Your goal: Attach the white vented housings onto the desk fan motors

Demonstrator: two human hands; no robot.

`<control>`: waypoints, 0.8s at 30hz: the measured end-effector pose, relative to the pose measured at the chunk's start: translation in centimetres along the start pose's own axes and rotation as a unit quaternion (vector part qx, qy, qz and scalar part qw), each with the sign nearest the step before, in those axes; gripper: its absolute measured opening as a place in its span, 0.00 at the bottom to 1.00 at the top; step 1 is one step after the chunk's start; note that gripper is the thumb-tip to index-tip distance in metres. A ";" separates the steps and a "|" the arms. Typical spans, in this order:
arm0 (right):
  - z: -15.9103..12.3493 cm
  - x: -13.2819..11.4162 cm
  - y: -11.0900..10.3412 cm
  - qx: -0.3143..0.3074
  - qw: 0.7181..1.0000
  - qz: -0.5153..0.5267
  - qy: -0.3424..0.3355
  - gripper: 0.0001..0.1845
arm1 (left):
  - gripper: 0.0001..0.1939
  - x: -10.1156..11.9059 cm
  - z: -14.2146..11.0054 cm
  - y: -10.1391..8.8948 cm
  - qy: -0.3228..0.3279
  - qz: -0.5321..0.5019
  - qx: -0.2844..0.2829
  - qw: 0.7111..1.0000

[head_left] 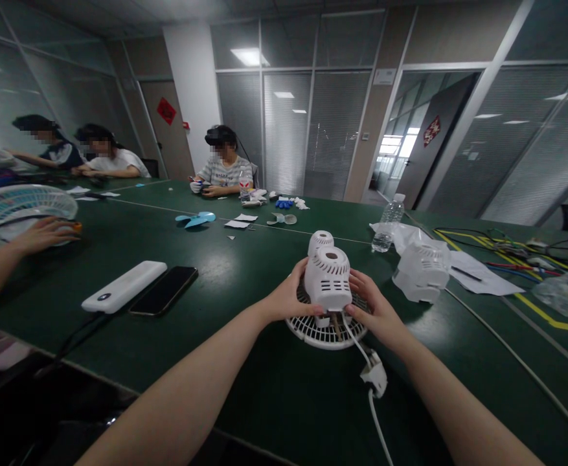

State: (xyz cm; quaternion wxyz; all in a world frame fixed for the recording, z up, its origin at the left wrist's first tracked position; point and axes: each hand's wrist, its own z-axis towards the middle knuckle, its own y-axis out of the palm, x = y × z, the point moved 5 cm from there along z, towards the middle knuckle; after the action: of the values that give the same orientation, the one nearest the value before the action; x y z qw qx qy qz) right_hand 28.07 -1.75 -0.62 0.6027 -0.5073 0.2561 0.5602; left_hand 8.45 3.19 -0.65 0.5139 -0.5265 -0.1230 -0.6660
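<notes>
Between my two hands is a white plastic fan motor housing (329, 278) with vent slots and a round hole on top. My left hand (287, 299) wraps its left side, thumb along the lower front edge. On the other side, my right hand (372, 307) presses with thumb and fingers near the lower right corner. Beneath the housing lies a round white fan grille (306, 332) on the table. A smaller white vented part (320, 239) shows just behind the housing. A white cord runs from its front to a plug (374, 377) nearer to me.
To the right are a bagged white housing (424, 268), a water bottle (389, 223), paper (482, 275) and cables. A white power bank (124, 287) and a phone (164, 291) lie left. Farther off are blue fan blades (196, 220). A co-worker's hand (45, 236) touches another grille (26, 197).
</notes>
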 end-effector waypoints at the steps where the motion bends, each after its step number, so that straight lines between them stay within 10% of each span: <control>1: 0.0 0.0 0.0 -0.001 1.000 0.010 0.003 0.37 | 0.56 0.0 0.0 0.1 0.005 -0.009 0.001 1.000; 24: 0.2 0.6 -0.1 -0.009 0.998 0.053 0.041 0.44 | 0.63 0.8 -0.3 0.7 -0.004 0.060 -0.031 0.998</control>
State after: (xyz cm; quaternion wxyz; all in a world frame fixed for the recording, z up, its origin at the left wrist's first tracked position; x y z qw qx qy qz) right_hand 28.24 -1.30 -1.06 0.5569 -0.5210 0.3023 0.5719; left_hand 8.93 2.17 -0.42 0.5361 -0.5514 -0.0722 -0.6351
